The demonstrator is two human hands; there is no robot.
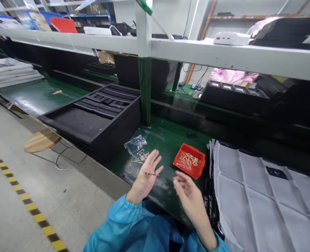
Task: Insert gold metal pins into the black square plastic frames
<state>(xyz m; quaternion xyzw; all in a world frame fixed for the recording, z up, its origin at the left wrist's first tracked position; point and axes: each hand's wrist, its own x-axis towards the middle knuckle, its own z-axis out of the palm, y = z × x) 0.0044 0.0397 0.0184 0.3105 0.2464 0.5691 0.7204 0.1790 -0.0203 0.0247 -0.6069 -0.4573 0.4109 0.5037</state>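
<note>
My left hand [147, 175] is palm up with its fingers spread, and a thin dark piece [150, 174] lies across the palm. To its right, my right hand [188, 189] is raised near the front of a red tray [176, 161], its fingers curled; whether they hold anything is too small to tell. Inside the tray is a heap of thin pale pieces [188, 160]. Several small metallic pieces [141, 156] lie loose on the green table [160, 134], just beyond my left hand, beside a clear plastic bag [136, 141].
Black foam trays [102, 120] are stacked at the left. A stack with grey-white sheeting [239, 185] stands at the right. A green-wrapped post [145, 91] rises behind, under a white beam [223, 54]. Across the table, a person in pink [232, 77] is partly visible.
</note>
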